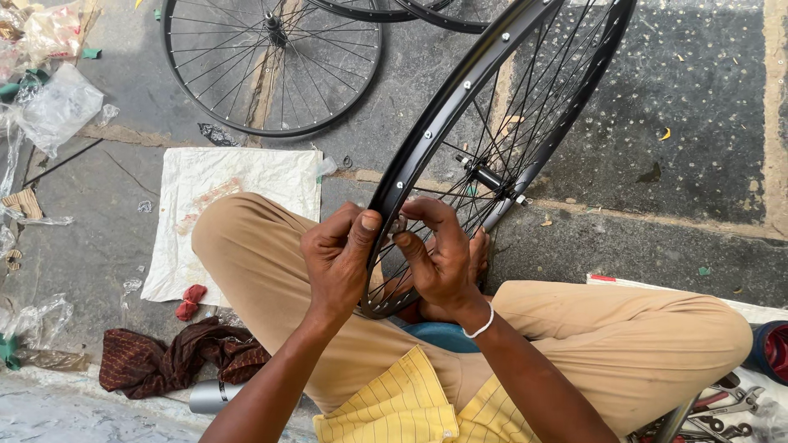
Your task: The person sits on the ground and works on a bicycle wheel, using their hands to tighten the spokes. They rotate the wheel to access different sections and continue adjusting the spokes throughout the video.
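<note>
On the grey stone floor (657,123), the black wheel rim (443,115) stands tilted between your legs, your left hand (338,261) and right hand (443,258) fingers (410,246) pinching its lower edge.

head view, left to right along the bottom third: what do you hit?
Dark red patterned cloth → silver canister → left hand → black wheel rim → right hand → tools.
</note>
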